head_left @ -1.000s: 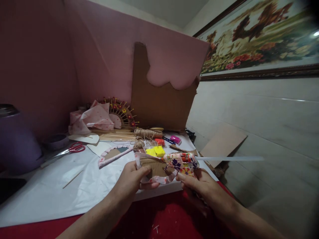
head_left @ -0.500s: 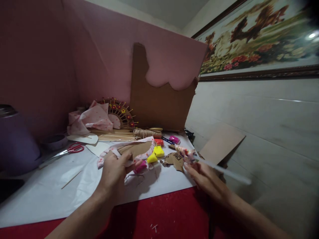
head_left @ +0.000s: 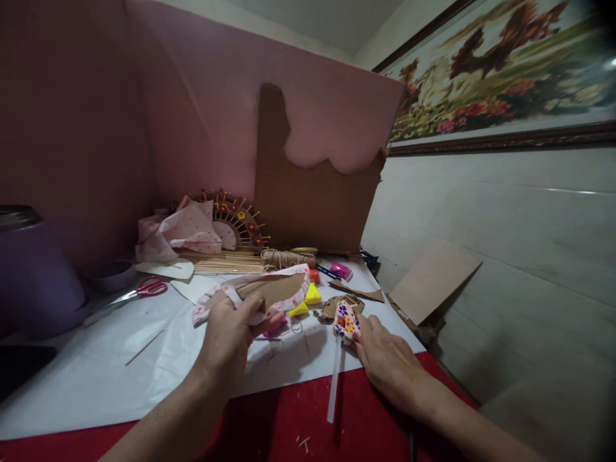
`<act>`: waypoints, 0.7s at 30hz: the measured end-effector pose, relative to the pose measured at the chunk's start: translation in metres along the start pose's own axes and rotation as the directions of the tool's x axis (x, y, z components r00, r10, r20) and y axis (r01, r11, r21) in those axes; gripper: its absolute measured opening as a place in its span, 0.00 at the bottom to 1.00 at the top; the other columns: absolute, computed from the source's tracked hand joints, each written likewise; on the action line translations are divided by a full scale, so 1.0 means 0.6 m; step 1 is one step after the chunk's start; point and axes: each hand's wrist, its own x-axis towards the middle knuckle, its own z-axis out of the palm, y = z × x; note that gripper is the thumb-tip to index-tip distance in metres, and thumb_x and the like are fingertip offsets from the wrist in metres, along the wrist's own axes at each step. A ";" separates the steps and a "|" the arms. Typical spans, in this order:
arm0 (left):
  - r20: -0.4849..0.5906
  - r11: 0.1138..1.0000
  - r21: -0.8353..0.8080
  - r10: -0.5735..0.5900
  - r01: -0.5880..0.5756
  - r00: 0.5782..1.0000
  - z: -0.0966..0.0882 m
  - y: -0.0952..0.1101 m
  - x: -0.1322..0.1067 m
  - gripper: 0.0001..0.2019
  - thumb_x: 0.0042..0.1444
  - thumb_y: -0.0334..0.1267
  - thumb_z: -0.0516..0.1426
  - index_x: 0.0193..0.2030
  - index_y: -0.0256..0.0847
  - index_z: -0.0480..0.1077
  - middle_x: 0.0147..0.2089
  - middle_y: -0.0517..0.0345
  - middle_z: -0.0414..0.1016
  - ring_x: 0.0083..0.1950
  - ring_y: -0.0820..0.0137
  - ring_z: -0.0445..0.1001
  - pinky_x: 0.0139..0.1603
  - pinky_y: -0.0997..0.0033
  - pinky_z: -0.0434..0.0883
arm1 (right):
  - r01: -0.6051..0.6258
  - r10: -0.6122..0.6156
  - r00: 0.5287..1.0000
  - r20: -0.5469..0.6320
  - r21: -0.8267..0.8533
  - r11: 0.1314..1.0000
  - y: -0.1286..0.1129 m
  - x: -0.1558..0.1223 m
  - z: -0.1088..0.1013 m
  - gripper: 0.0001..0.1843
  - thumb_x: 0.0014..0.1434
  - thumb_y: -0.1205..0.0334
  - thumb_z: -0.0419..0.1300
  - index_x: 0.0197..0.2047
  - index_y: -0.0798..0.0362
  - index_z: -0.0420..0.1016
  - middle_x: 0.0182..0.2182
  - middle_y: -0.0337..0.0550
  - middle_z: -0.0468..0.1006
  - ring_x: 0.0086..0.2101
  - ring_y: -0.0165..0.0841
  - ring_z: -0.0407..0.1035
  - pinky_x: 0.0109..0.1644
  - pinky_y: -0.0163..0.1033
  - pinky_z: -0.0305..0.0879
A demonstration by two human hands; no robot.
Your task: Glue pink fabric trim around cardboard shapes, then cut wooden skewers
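Observation:
My left hand (head_left: 231, 333) is closed on the near edge of a cardboard piece (head_left: 276, 292), whose rim is wrapped in pink spotted fabric; thumb on top, the fingers partly hidden below. To the right, my right hand (head_left: 387, 356) has its fingers against the side of a flower-patterned glue gun (head_left: 345, 321). A whitish glue stick (head_left: 333, 385) juts from its back end toward me. The handle is hidden by the hand. Just beyond the gun lies a torn cardboard scrap (head_left: 332, 307). Yellow packets (head_left: 312, 294) sit partly behind the fabric-edged piece.
Red-handled scissors (head_left: 151, 287), a thin stick (head_left: 143, 348) and white cut shapes (head_left: 166, 268) lie on the left. Behind are twine (head_left: 283, 258), a decorated half-round cardboard piece (head_left: 248, 224) and pink fabric (head_left: 187, 224). A large cardboard sheet (head_left: 312, 199) stands upright. A purple container (head_left: 38, 269) stands far left.
My right hand has lowered and turned the glue gun; its glue stick swung from pointing right to pointing toward me. My left hand keeps its hold on the cardboard piece.

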 end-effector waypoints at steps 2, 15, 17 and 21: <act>0.072 0.999 0.021 -0.038 0.036 0.997 0.001 0.000 -0.005 0.08 0.43 0.33 0.62 0.28 0.36 0.66 0.24 0.65 0.67 0.27 0.75 0.68 0.36 0.62 0.77 | 0.068 -0.068 0.997 -0.045 -0.008 0.998 0.003 0.001 -0.010 0.20 0.61 0.63 0.47 0.54 0.63 0.63 0.41 0.58 0.71 0.39 0.46 0.68 0.40 0.47 0.61; 0.607 0.935 0.350 -0.273 0.058 0.746 -0.021 0.003 -0.003 0.13 0.53 0.38 0.58 0.45 0.38 0.72 0.36 0.53 0.76 0.35 0.68 0.73 0.35 0.70 0.71 | -0.041 -0.408 0.876 0.257 0.884 0.467 -0.035 0.102 -0.095 0.23 0.57 0.47 0.55 0.23 0.58 0.75 0.16 0.37 0.69 0.17 0.24 0.58 0.20 0.30 0.52; 0.633 0.923 0.382 -0.289 0.035 0.718 -0.023 0.008 0.000 0.12 0.53 0.38 0.58 0.44 0.37 0.73 0.36 0.53 0.76 0.38 0.67 0.72 0.38 0.70 0.70 | -0.189 -0.457 0.822 0.340 0.920 0.343 -0.044 0.097 -0.074 0.22 0.56 0.48 0.56 0.21 0.58 0.72 0.16 0.34 0.66 0.15 0.21 0.54 0.18 0.29 0.49; 0.634 0.893 0.449 -0.335 0.021 0.697 -0.024 0.012 0.003 0.11 0.54 0.38 0.58 0.43 0.38 0.74 0.36 0.54 0.76 0.37 0.69 0.71 0.37 0.74 0.68 | -0.362 -0.503 0.775 0.384 0.921 0.145 -0.047 0.079 -0.042 0.22 0.53 0.47 0.61 0.21 0.59 0.71 0.17 0.34 0.66 0.16 0.21 0.55 0.18 0.28 0.47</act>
